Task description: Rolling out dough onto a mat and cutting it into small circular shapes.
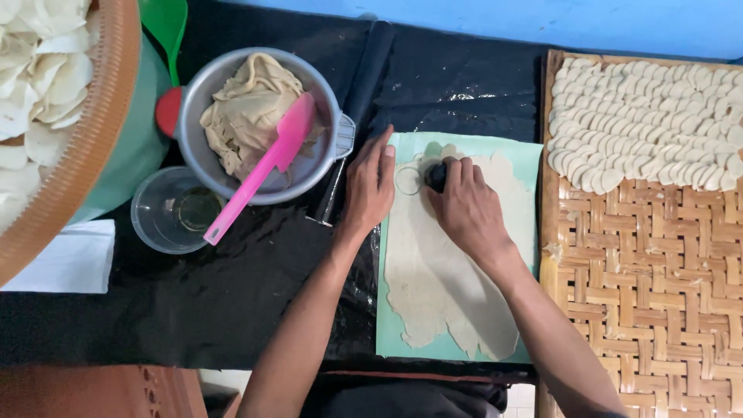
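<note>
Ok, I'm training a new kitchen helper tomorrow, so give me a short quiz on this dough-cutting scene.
1. True or false: the right hand presses a dark round cutter on the dough sheet.
2. Where does the pink spatula rest? A) metal bowl B) clear cup C) woven tray
3. What fills the woven tray's far end?

Key: 1 true; 2 A; 3 rows of cut dough rounds.

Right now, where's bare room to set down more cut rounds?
Woven tray: its near half is bare; the far end is packed with dough rounds. Black cloth below the clear cup is also bare. Crowded: the dough sheet, under left hand and right hand.
</note>
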